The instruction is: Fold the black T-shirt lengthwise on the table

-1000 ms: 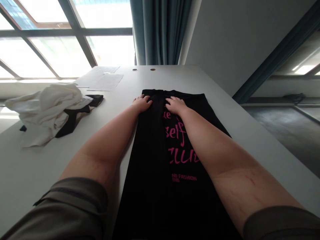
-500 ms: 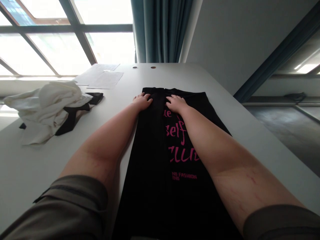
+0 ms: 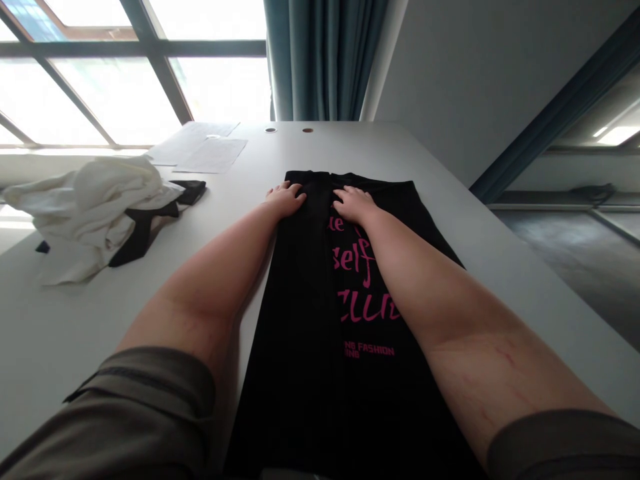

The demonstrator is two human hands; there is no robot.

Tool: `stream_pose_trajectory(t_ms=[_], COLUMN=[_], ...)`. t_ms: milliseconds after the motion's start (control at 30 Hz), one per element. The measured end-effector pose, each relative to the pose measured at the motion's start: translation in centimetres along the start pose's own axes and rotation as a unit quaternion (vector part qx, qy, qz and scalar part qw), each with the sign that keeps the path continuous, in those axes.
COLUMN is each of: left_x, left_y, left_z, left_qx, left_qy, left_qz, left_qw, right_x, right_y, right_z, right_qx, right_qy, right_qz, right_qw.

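- Pressing lightly on the black garment [image 3: 300,300] near its far edge appears to be the step in hand: a judgement from the pose of both hands in the head view.
- Garment position: lengthwise on the white surface [image 3: 280,153], between the forearms, running from the far edge down to the bottom of the view. A layer on the left side overlaps toward the middle and cuts off the start of the pink lettering [image 3: 354,259].
- Left hand [image 3: 287,199]: palm down on the left part of the garment, fingers slightly apart, thumb toward the middle. No pinch is visible.
- Right hand [image 3: 354,203]: palm down beside the overlapping layer's edge, at the top of the lettering, fingers loosely spread. Whether the fingertips grip any cloth cannot be told.
- Handling requirement: the next move seems to call for even, light contact and a clean lift of the fingers, so that the upper layer does not drag or crease.
- Adjacent items: a crumpled white cloth [image 3: 100,200] lies with dark fabric [image 3: 134,241] to the left, apart from the garment. Overlapping paper sheets [image 3: 213,157] lie farther back, nearer the window [image 3: 220,87].
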State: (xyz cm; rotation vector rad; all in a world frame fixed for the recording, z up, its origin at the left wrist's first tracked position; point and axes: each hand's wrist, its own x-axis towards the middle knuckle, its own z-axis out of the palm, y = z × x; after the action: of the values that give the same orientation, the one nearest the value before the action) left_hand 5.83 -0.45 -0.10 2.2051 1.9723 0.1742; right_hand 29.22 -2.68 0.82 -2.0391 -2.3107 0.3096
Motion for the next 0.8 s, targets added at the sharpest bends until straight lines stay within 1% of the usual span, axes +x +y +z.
stream_pose_trajectory(t_ms=[267,800], left_x=[-0.43,0.12], left_y=[0.34,-0.05], left_z=[-0.33,0.14], left_qx=[0.002,-0.006], left_qy=[-0.005,0.005], left_qz=[-0.005,0.003], left_qw=[1.0,1.0], right_x=[0.39,0.29], right_y=[0.28,0.21], right_z=[0.27,0.32], right_qx=[-0.001,-0.006], right_qy=[0.006,0.011], right_qz=[-0.002,-0.006], right_qw=[1.0,1.0])
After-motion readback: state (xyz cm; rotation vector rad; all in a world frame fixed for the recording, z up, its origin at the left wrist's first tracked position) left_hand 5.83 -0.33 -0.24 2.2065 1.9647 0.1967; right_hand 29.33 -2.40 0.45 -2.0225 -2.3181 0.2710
